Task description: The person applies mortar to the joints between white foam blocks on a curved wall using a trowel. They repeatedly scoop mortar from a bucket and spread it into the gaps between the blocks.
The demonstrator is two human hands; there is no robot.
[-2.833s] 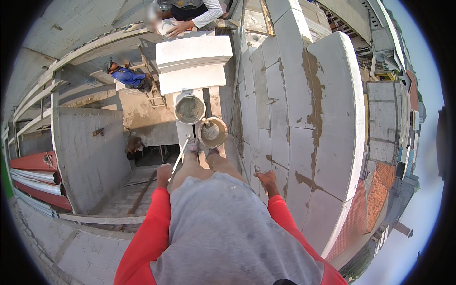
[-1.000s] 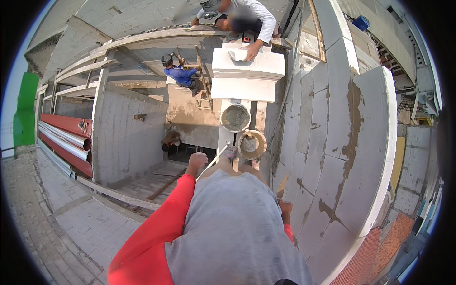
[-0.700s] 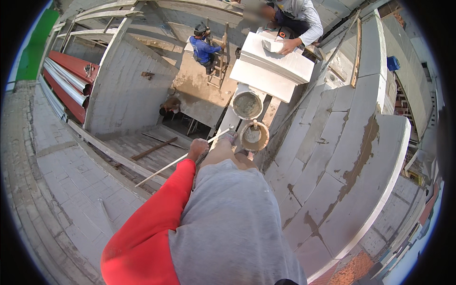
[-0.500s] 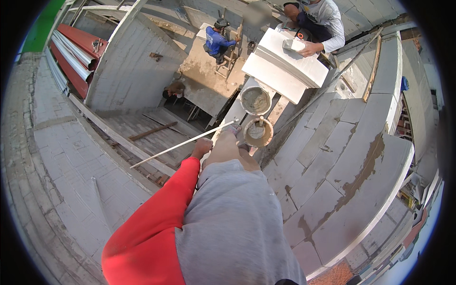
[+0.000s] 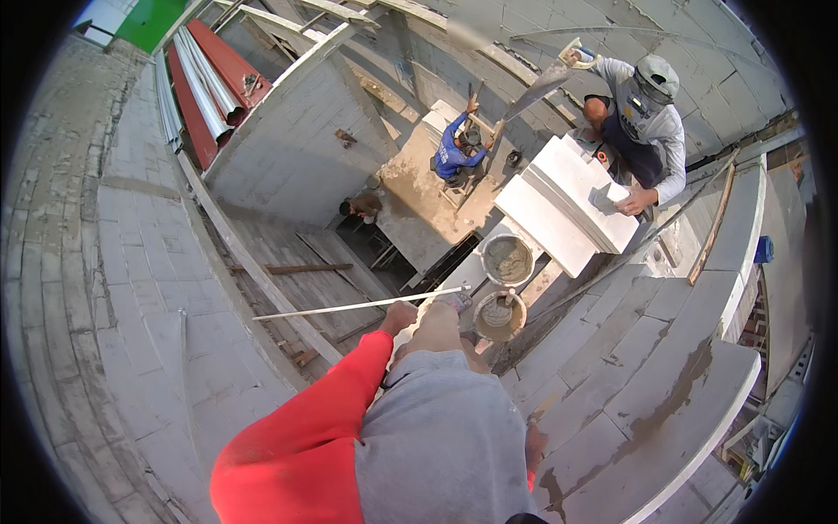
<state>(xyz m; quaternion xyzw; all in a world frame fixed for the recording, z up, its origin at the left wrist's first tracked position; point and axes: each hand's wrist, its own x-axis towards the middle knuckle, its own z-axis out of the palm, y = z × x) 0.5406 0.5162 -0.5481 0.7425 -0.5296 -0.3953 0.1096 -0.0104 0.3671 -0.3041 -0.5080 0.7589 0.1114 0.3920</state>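
Note:
My left hand [image 5: 398, 316] is closed around a long thin white rod [image 5: 349, 306] that lies nearly level, reaching left over the drop and right toward two round buckets of grey mortar [image 5: 508, 259] [image 5: 499, 315] standing on the wall top just ahead of me. My right hand [image 5: 533, 439] shows only partly past my grey shirt, low against the white block wall [image 5: 646, 384]; its fingers are hard to read. Beyond the buckets a person in grey with a cap [image 5: 642, 122] presses a hand on stacked white blocks [image 5: 567, 205].
Left of the wall top the ground drops to a lower floor, where a person in blue [image 5: 454, 150] works and another figure [image 5: 358, 207] crouches. Red and grey metal sheets [image 5: 205, 83] lie at the upper left. A paved surface [image 5: 113, 288] spreads left.
The view has swung to the right and tilted. My left hand has lifted the white rod from a steep slant to nearly level, its far end now pointing left.

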